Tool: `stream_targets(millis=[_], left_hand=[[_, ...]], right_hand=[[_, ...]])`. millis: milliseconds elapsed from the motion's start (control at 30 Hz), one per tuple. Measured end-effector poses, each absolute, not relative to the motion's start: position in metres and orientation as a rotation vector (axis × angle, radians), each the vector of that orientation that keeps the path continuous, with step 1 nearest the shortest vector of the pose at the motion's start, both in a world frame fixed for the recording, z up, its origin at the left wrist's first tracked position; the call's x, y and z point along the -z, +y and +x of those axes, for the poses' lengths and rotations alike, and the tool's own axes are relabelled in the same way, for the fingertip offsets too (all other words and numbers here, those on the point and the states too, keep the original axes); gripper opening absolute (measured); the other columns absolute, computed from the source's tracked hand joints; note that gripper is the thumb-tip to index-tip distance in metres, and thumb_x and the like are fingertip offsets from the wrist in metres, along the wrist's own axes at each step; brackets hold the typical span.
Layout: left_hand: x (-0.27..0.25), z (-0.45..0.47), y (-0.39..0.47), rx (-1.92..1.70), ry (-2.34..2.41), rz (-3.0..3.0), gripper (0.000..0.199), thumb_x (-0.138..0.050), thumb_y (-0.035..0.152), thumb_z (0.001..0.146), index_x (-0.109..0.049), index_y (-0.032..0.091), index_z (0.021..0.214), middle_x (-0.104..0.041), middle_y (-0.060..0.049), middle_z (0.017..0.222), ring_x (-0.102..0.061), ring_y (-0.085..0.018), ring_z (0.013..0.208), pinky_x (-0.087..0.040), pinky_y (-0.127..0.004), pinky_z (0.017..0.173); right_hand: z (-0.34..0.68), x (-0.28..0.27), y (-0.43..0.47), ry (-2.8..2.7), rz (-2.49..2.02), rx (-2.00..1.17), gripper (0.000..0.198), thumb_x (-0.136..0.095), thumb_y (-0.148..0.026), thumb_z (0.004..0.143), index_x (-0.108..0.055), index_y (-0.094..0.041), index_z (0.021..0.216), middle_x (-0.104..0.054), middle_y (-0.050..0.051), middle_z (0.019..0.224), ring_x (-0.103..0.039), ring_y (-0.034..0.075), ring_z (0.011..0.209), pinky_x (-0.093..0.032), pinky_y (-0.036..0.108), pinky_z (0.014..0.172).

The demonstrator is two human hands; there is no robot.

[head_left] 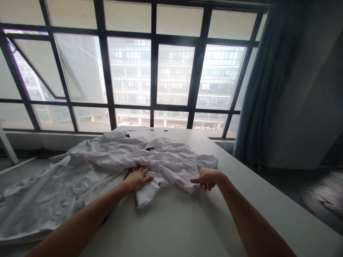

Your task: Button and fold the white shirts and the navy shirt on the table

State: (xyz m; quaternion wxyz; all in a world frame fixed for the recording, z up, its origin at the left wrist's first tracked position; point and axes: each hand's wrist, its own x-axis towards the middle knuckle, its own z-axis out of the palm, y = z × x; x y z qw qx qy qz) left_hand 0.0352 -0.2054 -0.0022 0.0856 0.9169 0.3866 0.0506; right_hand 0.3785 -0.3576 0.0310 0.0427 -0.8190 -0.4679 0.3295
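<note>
White cloth pile on white table, bunched up mid & far, flatter to L; can't count pcs in it. 2 hands in play, both arms reaching fwd. L hand palm down on cloth nr front edge, fingers spread, not gripping. R hand at cloth's R front edge, wrist bent inward, fingers curled; can't tell from here if fabric's pinched. 1 blue curtain R of window, approx 2 dark holes far end of table

Bare forearms; bare wrists (both).
</note>
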Motion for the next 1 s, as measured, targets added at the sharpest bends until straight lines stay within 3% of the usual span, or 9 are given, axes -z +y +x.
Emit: stream_targets(millis=[133, 233, 333, 433, 567, 667, 733, 900, 1000], left_hand=[[0.008, 0.04, -0.205, -0.353, 1.116, 2.779, 0.049, -0.042, 0.052, 0.097, -0.061, 0.02, 0.129, -0.056, -0.015, 0.14, -0.054, -0.03, 0.126, -0.04, -0.044, 0.106], [0.003, 0.034, -0.203, -0.481, 0.89, 2.801, 0.029, -0.048, 0.035, 0.095, -0.071, 0.02, 0.106, -0.061, -0.012, 0.135, -0.054, -0.028, 0.125, -0.036, -0.044, 0.108], [-0.009, 0.022, -0.198, -0.633, 0.725, 2.67, 0.024, -0.048, 0.025, 0.091, -0.071, 0.018, 0.091, -0.074, -0.009, 0.102, -0.065, -0.025, 0.101, -0.043, -0.041, 0.099], [-0.021, 0.01, -0.194, -0.723, 0.765, 2.506, 0.027, -0.045, 0.025, 0.09, -0.07, 0.017, 0.09, -0.071, -0.007, 0.078, -0.066, -0.021, 0.076, -0.05, -0.034, 0.079], [-0.025, 0.008, -0.211, -0.629, 0.578, 2.59, 0.025, -0.052, 0.03, 0.09, -0.072, 0.019, 0.1, -0.073, -0.009, 0.105, -0.066, -0.025, 0.1, -0.049, -0.036, 0.093], [-0.02, 0.022, -0.237, -0.52, 0.377, 2.709, 0.037, -0.057, 0.034, 0.091, -0.065, 0.023, 0.126, -0.061, -0.009, 0.138, -0.051, -0.027, 0.13, -0.035, -0.042, 0.113], [-0.014, 0.034, -0.252, -0.437, 0.335, 2.746, 0.046, -0.059, 0.038, 0.092, -0.057, 0.024, 0.136, -0.053, -0.009, 0.146, -0.045, -0.028, 0.136, -0.029, -0.046, 0.118], [-0.007, 0.051, -0.261, -0.311, 0.336, 2.811, 0.054, -0.067, 0.041, 0.087, -0.056, 0.027, 0.139, -0.06, -0.01, 0.137, -0.053, -0.03, 0.127, -0.035, -0.046, 0.111], [-0.016, 0.046, -0.258, -0.29, 0.379, 2.799, 0.05, -0.071, 0.039, 0.083, -0.064, 0.026, 0.131, -0.068, -0.009, 0.122, -0.061, -0.03, 0.114, -0.039, -0.044, 0.105]], right_hand=[[0.351, -0.022, -0.345, -1.532, -2.181, -1.018, 0.041, -0.082, -0.051, 0.067, -0.063, -0.015, 0.064, -0.063, 0.003, 0.057, -0.06, 0.013, 0.049, -0.048, 0.021, 0.045], [0.349, -0.014, -0.332, -1.452, -1.954, -0.882, 0.028, -0.078, -0.039, 0.071, -0.062, -0.017, 0.066, -0.06, 0.0, 0.055, -0.056, 0.012, 0.048, -0.047, 0.021, 0.044], [0.368, -0.015, -0.325, -1.06, -1.695, -0.639, 0.024, -0.068, -0.04, 0.078, -0.066, -0.019, 0.088, -0.067, 0.005, 0.072, -0.062, 0.017, 0.059, -0.053, 0.026, 0.05], [0.391, -0.021, -0.325, -0.719, -1.529, -0.42, 0.04, -0.057, -0.04, 0.084, -0.058, -0.02, 0.12, -0.07, 0.009, 0.092, -0.068, 0.021, 0.078, -0.06, 0.031, 0.063], [0.396, -0.021, -0.329, -0.804, -1.355, -0.53, 0.065, -0.058, -0.028, 0.08, -0.041, -0.02, 0.141, -0.068, 0.013, 0.119, -0.069, 0.026, 0.1, -0.06, 0.038, 0.082], [0.386, -0.011, -0.328, -1.184, -1.381, -0.639, 0.076, -0.056, -0.02, 0.073, -0.038, -0.023, 0.147, -0.054, 0.013, 0.144, -0.063, 0.026, 0.117, -0.056, 0.04, 0.092], [0.381, -0.003, -0.327, -1.365, -1.509, -0.579, 0.077, -0.056, -0.019, 0.072, -0.04, -0.023, 0.147, -0.05, 0.013, 0.148, -0.058, 0.027, 0.124, -0.052, 0.043, 0.099], [0.379, 0.012, -0.327, -1.565, -1.878, -0.163, 0.072, -0.056, -0.015, 0.075, -0.046, -0.019, 0.146, -0.052, 0.013, 0.146, -0.048, 0.031, 0.135, -0.036, 0.047, 0.114], [0.379, 0.005, -0.33, -1.514, -1.931, -0.156, 0.07, -0.054, -0.015, 0.078, -0.044, -0.013, 0.147, -0.066, 0.017, 0.124, -0.064, 0.031, 0.112, -0.048, 0.047, 0.101]])
